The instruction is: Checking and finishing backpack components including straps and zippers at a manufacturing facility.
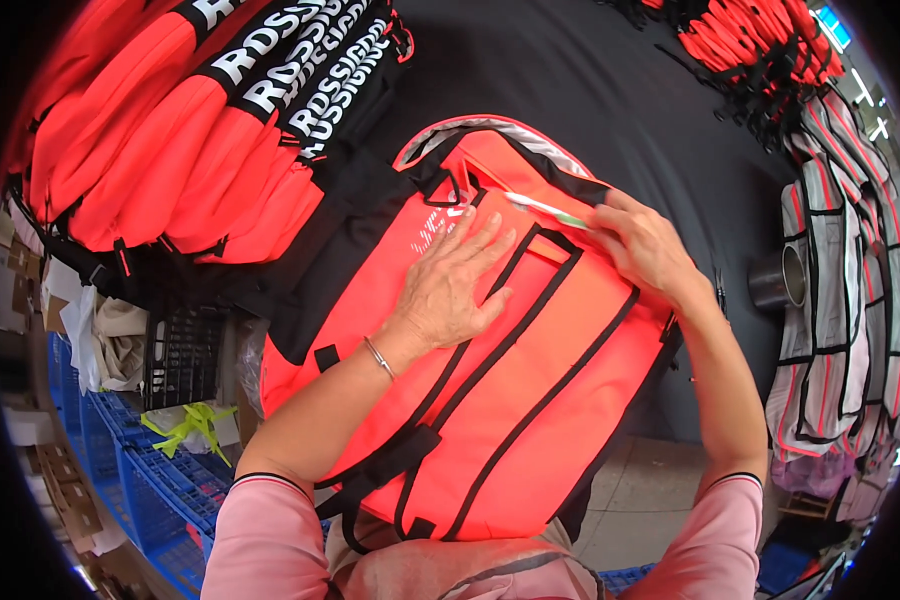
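Note:
A bright coral-red bag (560, 340) with black piping and straps lies across the black work surface, reaching down to my lap. My left hand (452, 285) presses flat on its front panel, beside a white printed mark, with the fingers stretched out. Near the bag's top edge, my right hand (635, 240) is closed round one end of a slim white-and-green stick that looks like a pen (538, 206). The stick's other end points left, toward a black strap loop (445, 187). Behind it curves the bag's flap (500, 130), with a pale lining.
Several red bags with black bands (180, 170) are stacked at the far left. Grey panels with black edging (825, 280) hang at the right, near a metal cylinder (778, 277). Red straps (760, 50) lie bundled far right. Blue crates (140, 470) stand lower left.

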`<state>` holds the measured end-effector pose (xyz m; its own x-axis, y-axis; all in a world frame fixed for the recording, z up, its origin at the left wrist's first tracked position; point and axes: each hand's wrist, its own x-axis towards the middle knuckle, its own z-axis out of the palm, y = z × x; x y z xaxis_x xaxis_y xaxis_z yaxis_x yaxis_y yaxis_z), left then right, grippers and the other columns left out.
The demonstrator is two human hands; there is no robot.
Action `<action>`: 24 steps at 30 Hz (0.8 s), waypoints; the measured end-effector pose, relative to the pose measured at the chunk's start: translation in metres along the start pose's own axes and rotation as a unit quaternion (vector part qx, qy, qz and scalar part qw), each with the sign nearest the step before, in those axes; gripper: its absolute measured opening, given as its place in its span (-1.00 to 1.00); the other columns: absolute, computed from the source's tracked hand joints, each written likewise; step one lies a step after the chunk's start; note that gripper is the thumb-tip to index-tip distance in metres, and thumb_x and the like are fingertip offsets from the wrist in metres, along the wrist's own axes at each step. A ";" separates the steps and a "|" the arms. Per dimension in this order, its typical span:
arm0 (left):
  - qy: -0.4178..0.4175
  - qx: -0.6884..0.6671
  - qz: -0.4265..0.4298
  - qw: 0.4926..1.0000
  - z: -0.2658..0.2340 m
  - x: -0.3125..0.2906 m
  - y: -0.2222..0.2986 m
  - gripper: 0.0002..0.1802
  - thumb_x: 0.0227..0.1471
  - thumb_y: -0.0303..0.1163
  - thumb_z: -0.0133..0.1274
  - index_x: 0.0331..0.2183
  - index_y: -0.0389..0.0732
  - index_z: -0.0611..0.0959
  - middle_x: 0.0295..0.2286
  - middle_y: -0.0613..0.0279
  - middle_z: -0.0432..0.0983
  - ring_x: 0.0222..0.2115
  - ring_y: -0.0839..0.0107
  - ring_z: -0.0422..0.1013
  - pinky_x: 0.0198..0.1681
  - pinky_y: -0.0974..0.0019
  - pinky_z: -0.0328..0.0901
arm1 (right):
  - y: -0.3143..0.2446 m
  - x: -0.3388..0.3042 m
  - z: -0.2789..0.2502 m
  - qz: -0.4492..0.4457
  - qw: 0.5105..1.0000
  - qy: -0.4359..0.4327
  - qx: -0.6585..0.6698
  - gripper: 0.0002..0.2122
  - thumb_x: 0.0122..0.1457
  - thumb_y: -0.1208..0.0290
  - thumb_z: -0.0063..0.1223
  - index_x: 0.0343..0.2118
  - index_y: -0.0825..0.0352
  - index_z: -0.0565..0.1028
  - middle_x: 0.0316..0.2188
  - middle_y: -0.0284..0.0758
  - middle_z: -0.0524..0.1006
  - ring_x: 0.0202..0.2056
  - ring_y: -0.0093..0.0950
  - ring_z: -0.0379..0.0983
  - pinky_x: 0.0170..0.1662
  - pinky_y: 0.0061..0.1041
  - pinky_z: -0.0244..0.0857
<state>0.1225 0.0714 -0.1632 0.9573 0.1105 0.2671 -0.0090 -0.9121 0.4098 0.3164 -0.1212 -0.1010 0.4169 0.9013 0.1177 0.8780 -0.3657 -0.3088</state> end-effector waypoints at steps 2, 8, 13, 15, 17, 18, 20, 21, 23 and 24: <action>0.004 -0.008 0.007 1.000 0.002 0.004 0.003 -0.31 0.01 -0.17 0.15 0.18 -0.11 0.42 0.23 0.11 0.20 0.30 0.03 -0.01 0.29 0.02 0.09 | -0.005 0.012 0.007 0.006 1.000 0.010 0.004 -0.89 0.16 0.46 0.07 -0.31 0.38 0.50 -0.35 -0.22 0.40 -0.30 -0.18 0.43 -0.26 -0.25 0.30; 0.016 -0.037 -0.008 0.999 0.001 -0.001 -0.002 -0.34 0.00 -0.18 0.16 0.15 -0.13 0.47 0.20 0.10 0.26 0.29 0.02 0.02 0.29 0.02 0.09 | 0.000 -0.013 -0.007 -0.003 0.999 -0.037 -0.021 -0.92 0.16 0.45 0.06 -0.34 0.34 0.49 -0.36 -0.23 0.39 -0.32 -0.18 0.44 -0.27 -0.20 0.32; 0.013 -0.028 -0.008 0.999 0.001 0.001 0.002 -0.34 -0.01 -0.20 0.17 0.14 -0.12 0.48 0.21 0.11 0.25 0.29 0.06 0.03 0.30 0.03 0.07 | -0.001 -0.015 -0.016 -0.008 1.000 -0.013 -0.007 -0.92 0.15 0.45 0.07 -0.34 0.34 0.49 -0.37 -0.25 0.39 -0.32 -0.19 0.45 -0.28 -0.23 0.32; 0.012 -0.035 -0.005 0.999 0.001 0.003 0.003 -0.35 -0.01 -0.20 0.17 0.14 -0.12 0.48 0.21 0.11 0.26 0.29 0.07 0.04 0.29 0.03 0.08 | -0.001 0.002 0.001 -0.007 1.000 0.002 0.004 -0.91 0.16 0.45 0.07 -0.34 0.34 0.49 -0.37 -0.25 0.39 -0.32 -0.19 0.44 -0.28 -0.23 0.32; 0.010 -0.046 -0.001 0.999 0.002 0.006 0.004 -0.35 -0.01 -0.21 0.17 0.14 -0.12 0.48 0.21 0.11 0.26 0.29 0.07 0.04 0.29 0.04 0.08 | 0.001 0.001 0.001 -0.009 1.000 0.013 0.006 -0.91 0.16 0.43 0.07 -0.34 0.34 0.49 -0.39 -0.25 0.39 -0.34 -0.20 0.44 -0.30 -0.24 0.32; 0.009 -0.053 -0.011 0.998 0.002 0.002 0.000 -0.35 -0.01 -0.21 0.17 0.14 -0.12 0.49 0.20 0.12 0.27 0.29 0.08 0.04 0.29 0.05 0.09 | 0.000 -0.002 0.002 -0.013 1.000 0.010 0.011 -0.91 0.16 0.43 0.07 -0.34 0.34 0.49 -0.39 -0.25 0.39 -0.34 -0.20 0.44 -0.30 -0.24 0.32; 0.011 -0.063 -0.024 0.998 0.000 -0.002 -0.001 -0.36 -0.01 -0.21 0.18 0.13 -0.12 0.49 0.20 0.12 0.27 0.29 0.08 0.04 0.28 0.06 0.10 | 0.001 -0.023 -0.010 -0.006 1.000 -0.014 -0.012 -0.91 0.16 0.44 0.08 -0.35 0.34 0.49 -0.39 -0.27 0.38 -0.35 -0.21 0.44 -0.30 -0.25 0.32; 0.011 -0.054 -0.022 0.998 -0.002 -0.001 0.001 -0.36 -0.02 -0.21 0.18 0.13 -0.12 0.50 0.19 0.13 0.28 0.29 0.08 0.05 0.28 0.07 0.11 | 0.003 -0.035 -0.019 0.007 0.999 -0.029 -0.012 -0.91 0.15 0.45 0.09 -0.36 0.34 0.49 -0.39 -0.26 0.39 -0.35 -0.21 0.44 -0.30 -0.25 0.32; 0.010 -0.043 -0.022 0.999 -0.002 -0.001 0.000 -0.36 -0.02 -0.21 0.19 0.12 -0.12 0.50 0.19 0.13 0.29 0.29 0.09 0.05 0.27 0.08 0.13 | 0.001 -0.045 -0.031 0.026 0.999 -0.046 0.003 -0.92 0.15 0.45 0.09 -0.37 0.35 0.49 -0.38 -0.26 0.39 -0.35 -0.21 0.44 -0.30 -0.25 0.31; 0.014 -0.040 -0.017 0.999 -0.002 -0.001 -0.001 -0.37 -0.02 -0.21 0.19 0.12 -0.12 0.51 0.19 0.13 0.30 0.28 0.09 0.06 0.27 0.08 0.13 | 0.000 -0.047 -0.034 0.048 0.997 -0.059 0.015 -0.92 0.15 0.46 0.08 -0.37 0.35 0.49 -0.38 -0.26 0.39 -0.35 -0.21 0.44 -0.30 -0.25 0.31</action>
<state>0.1210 0.0730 -0.1620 0.9490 0.1524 0.2759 -0.0014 -0.8732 0.4873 0.3045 -0.1718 -0.0747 0.4663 0.8843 -0.0244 0.8275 -0.4457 -0.3414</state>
